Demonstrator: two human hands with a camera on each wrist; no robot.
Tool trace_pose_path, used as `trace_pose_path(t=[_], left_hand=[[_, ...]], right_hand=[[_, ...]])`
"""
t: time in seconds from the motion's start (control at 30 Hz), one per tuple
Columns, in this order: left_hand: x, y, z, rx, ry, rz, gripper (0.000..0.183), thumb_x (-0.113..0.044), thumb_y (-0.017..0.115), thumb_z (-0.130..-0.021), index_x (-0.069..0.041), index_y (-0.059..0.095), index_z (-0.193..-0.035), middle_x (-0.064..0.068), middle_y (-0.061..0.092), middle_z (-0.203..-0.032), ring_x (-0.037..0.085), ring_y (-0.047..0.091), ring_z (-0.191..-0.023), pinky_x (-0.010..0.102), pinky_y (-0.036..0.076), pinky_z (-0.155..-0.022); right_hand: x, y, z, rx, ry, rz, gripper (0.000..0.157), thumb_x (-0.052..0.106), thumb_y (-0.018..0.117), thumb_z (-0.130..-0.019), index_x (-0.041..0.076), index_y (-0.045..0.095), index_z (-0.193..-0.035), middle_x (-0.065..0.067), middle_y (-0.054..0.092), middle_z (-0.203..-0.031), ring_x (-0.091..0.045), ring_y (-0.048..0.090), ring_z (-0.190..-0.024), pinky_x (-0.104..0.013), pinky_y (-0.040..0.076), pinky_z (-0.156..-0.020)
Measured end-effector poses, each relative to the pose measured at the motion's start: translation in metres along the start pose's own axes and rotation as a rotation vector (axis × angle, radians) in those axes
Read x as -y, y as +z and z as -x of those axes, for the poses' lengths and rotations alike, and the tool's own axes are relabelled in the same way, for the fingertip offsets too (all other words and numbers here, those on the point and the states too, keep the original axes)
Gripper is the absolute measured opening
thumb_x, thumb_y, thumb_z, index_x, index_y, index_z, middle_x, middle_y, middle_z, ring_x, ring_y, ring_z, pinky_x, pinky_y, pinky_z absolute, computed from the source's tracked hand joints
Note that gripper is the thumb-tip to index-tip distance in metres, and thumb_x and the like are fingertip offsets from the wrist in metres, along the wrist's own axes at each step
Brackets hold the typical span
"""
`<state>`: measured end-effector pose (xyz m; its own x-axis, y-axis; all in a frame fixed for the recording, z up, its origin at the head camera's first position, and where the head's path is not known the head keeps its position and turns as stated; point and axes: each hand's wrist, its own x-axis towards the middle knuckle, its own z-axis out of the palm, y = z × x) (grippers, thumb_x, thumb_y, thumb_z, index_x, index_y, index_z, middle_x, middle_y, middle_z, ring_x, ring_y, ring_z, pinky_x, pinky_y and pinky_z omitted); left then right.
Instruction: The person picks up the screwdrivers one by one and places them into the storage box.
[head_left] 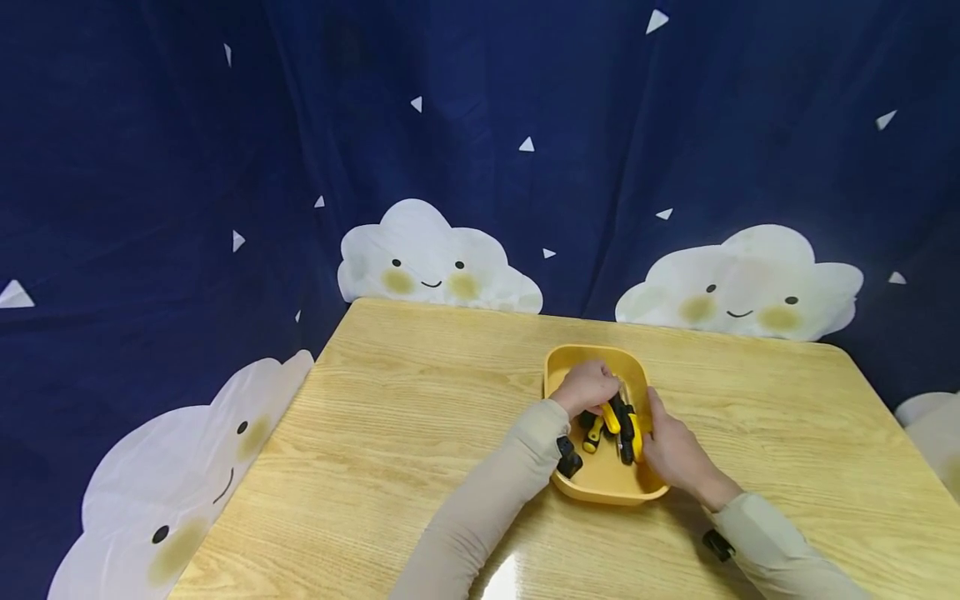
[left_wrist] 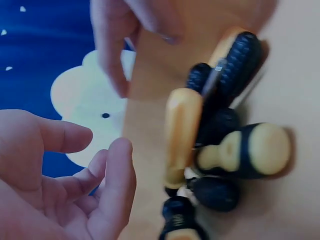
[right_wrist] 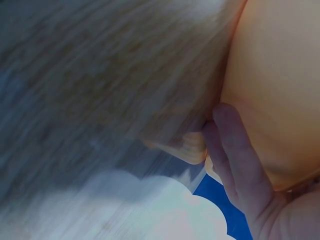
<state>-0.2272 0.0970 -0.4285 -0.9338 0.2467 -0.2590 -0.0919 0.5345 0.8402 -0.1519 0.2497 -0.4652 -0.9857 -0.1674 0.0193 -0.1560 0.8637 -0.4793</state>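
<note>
My left hand (head_left: 591, 385) is inside a yellow plastic bin (head_left: 600, 492), over a cluster of tools. In the left wrist view this left hand (left_wrist: 75, 175) has its thumb and fingers apart, with nothing between them. Beside it lie a yellow handle (left_wrist: 182, 135), a stubby yellow-and-black screwdriver (left_wrist: 262, 150) and a black textured grip (left_wrist: 241, 65). My right hand (head_left: 678, 446) holds the bin's right wall. Its fingers (right_wrist: 237, 145) lie along the outside of that wall, while the thumb reaches over to the inner side.
The bin stands on a light wooden table (head_left: 405, 400). Behind the table hangs a dark blue curtain (head_left: 480, 125) with white clouds and triangles. A small black device (head_left: 568, 458) sits at my left wrist, and another black device (head_left: 718, 546) at my right.
</note>
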Motion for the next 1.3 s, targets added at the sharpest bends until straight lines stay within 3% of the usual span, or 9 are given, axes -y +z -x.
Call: trace_pose_path(t=[0.17,0.33,0.53,0.7,0.9,1.0,1.13,1.2,1.3], left_hand=[[-0.007,-0.01,0.004,0.043,0.033,0.091,0.017,-0.017,0.058,-0.093,-0.008,0.053,-0.08,0.004,0.049,-0.067,0.026,0.061,-0.072,0.032,0.056,-0.06],[-0.013,-0.021,0.01,0.065,0.042,0.103,0.017,-0.019,0.058,-0.093,-0.008,0.053,-0.082,0.004,0.049,-0.067,0.029,0.062,-0.078,0.032,0.056,-0.062],[-0.012,-0.037,0.017,0.101,0.072,0.131,0.014,-0.02,0.056,-0.095,-0.008,0.054,-0.087,0.005,0.051,-0.068,0.021,0.056,-0.064,0.034,0.055,-0.064],[-0.005,-0.054,0.023,0.081,0.095,0.082,0.016,-0.023,0.056,-0.094,-0.008,0.057,-0.087,0.006,0.053,-0.071,0.017,0.056,-0.062,0.029,0.054,-0.056],[0.009,-0.083,0.034,0.094,0.135,-0.027,0.02,-0.026,0.054,-0.095,-0.006,0.059,-0.093,0.007,0.056,-0.074,0.025,0.062,-0.073,0.03,0.054,-0.057],[0.018,-0.097,0.04,0.093,0.166,-0.145,0.023,-0.029,0.052,-0.096,-0.008,0.059,-0.093,0.005,0.056,-0.071,0.019,0.057,-0.064,0.026,0.05,-0.057],[0.034,-0.109,0.046,0.043,0.197,-0.337,0.026,-0.035,0.051,-0.096,-0.011,0.062,-0.094,0.001,0.055,-0.069,0.014,0.051,-0.06,0.026,0.042,-0.056],[0.041,-0.113,0.05,0.011,0.192,-0.419,0.027,-0.036,0.05,-0.096,-0.012,0.063,-0.097,0.0,0.056,-0.07,0.015,0.05,-0.061,0.027,0.04,-0.055],[0.052,-0.117,0.055,-0.028,0.18,-0.526,0.033,-0.036,0.049,-0.096,-0.01,0.064,-0.11,0.003,0.066,-0.089,0.019,0.06,-0.076,0.032,0.047,-0.064]], right_hand=[[0.0,-0.001,-0.001,0.007,0.005,-0.01,0.068,0.001,0.044,-0.088,-0.011,0.008,-0.145,-0.036,0.058,-0.101,-0.024,0.055,-0.067,-0.038,0.047,-0.058],[-0.001,-0.003,-0.001,0.017,0.006,-0.008,0.068,0.001,0.044,-0.088,-0.011,0.008,-0.145,-0.035,0.058,-0.1,-0.024,0.055,-0.066,-0.038,0.046,-0.058],[-0.001,-0.004,0.0,0.05,0.031,-0.015,0.069,0.003,0.043,-0.088,-0.01,0.006,-0.146,-0.032,0.058,-0.097,-0.021,0.054,-0.062,-0.034,0.044,-0.054],[0.001,-0.007,0.0,0.06,0.047,-0.016,0.072,0.006,0.044,-0.09,-0.007,0.002,-0.147,-0.023,0.06,-0.084,-0.018,0.052,-0.057,-0.032,0.043,-0.052],[0.004,-0.013,0.003,0.088,0.068,-0.018,0.07,0.017,0.043,-0.097,-0.005,0.001,-0.148,-0.008,0.048,-0.061,-0.018,0.047,-0.047,-0.034,0.041,-0.05],[0.003,-0.018,0.004,0.057,0.041,0.014,0.067,0.02,0.044,-0.098,-0.009,0.008,-0.147,-0.026,0.06,-0.085,-0.031,0.06,-0.067,-0.045,0.049,-0.068],[0.001,-0.025,0.003,0.007,0.013,0.032,0.061,0.022,0.044,-0.099,-0.014,0.021,-0.143,-0.038,0.043,-0.13,-0.049,0.05,-0.112,-0.059,0.039,-0.092],[0.0,-0.029,0.002,-0.001,0.018,0.043,0.059,0.026,0.043,-0.1,-0.014,0.028,-0.14,-0.037,0.043,-0.13,-0.051,0.045,-0.115,-0.06,0.038,-0.092],[-0.002,-0.034,0.002,-0.026,0.023,0.074,0.055,0.029,0.043,-0.1,-0.014,0.04,-0.134,-0.037,0.047,-0.124,-0.052,0.045,-0.111,-0.061,0.038,-0.088]])
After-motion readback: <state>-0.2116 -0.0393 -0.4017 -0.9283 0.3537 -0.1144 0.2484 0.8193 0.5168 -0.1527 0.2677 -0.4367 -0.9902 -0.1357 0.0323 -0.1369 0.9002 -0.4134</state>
